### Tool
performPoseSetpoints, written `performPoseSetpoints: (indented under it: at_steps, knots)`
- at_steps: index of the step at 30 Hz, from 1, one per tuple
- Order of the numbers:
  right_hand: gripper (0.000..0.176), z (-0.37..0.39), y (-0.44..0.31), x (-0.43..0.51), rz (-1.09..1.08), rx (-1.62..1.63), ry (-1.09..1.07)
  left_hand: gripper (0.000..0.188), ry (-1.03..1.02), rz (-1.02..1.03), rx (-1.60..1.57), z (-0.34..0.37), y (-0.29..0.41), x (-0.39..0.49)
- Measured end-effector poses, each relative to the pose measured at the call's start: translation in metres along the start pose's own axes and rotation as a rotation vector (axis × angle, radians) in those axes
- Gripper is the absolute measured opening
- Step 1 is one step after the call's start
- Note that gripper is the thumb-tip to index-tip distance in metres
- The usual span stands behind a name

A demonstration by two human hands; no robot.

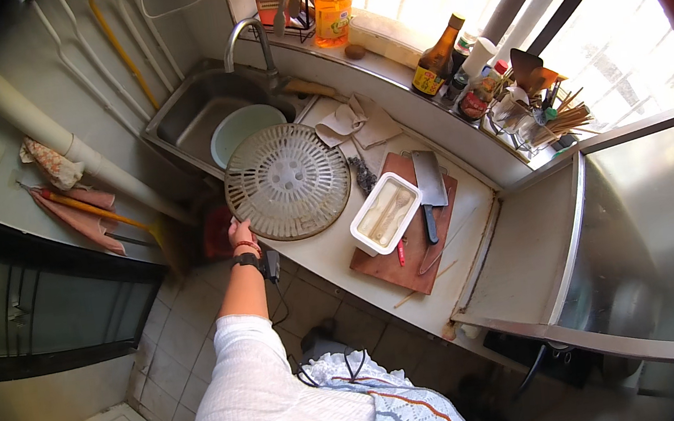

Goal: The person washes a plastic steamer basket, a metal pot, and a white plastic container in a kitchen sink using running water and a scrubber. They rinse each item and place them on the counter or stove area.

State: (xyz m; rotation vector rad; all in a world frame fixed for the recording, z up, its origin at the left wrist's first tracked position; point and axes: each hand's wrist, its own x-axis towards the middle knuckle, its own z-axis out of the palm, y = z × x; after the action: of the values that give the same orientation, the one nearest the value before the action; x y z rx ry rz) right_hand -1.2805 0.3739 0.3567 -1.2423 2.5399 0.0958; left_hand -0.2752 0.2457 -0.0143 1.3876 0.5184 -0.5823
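My left hand [241, 233], with a red bracelet and a black watch at the wrist, grips the near left rim of a round slotted plastic cover [286, 176]. The cover spans the worktop's left end and overlaps a pale green basin [241, 127] in the steel sink [174, 114]. Whatever lies beneath the cover is mostly hidden. My right hand is out of view. Farther right, a white rectangular tub [360, 236] stands on a wooden cutting board [407, 268]. Beside the tub lies a cleaver [429, 177] with a dark handle.
Crumpled cloths [342, 120] and a dark scouring pad [363, 176] lie behind the tub. The curved faucet [251, 28] rises over the sink. Bottles [435, 62] line the windowsill. A raised metal-framed panel [630, 237] bounds the worktop's right. A broom [167, 237] leans at left.
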Motion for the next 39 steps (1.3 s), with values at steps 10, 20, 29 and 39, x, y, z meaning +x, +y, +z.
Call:
performPoseSetpoints:
  at_steps: [10, 20, 29, 39]
  knots:
    - [0.049, 0.026, -0.106, -0.024, -0.392, 0.047, -0.031, 0.023, -0.641, 0.254, -0.309, -0.016, 0.122, -0.057]
    - [0.059, 0.04, -0.145, -0.145, -0.648, 0.556, 0.085, 0.03, -1.273, 0.378, -0.436, -0.104, 0.17, -0.304]
    - [0.063, 0.075, -0.049, -0.245, -0.932, 1.709, -0.426, 0.019, -1.63, -0.186, -0.024, -0.105, -0.033, -0.617]
    - [0.024, 0.009, 0.132, -0.209, -0.604, 2.37, 0.424, 0.05, -2.097, -0.575, 0.412, -0.104, -0.17, -0.793]
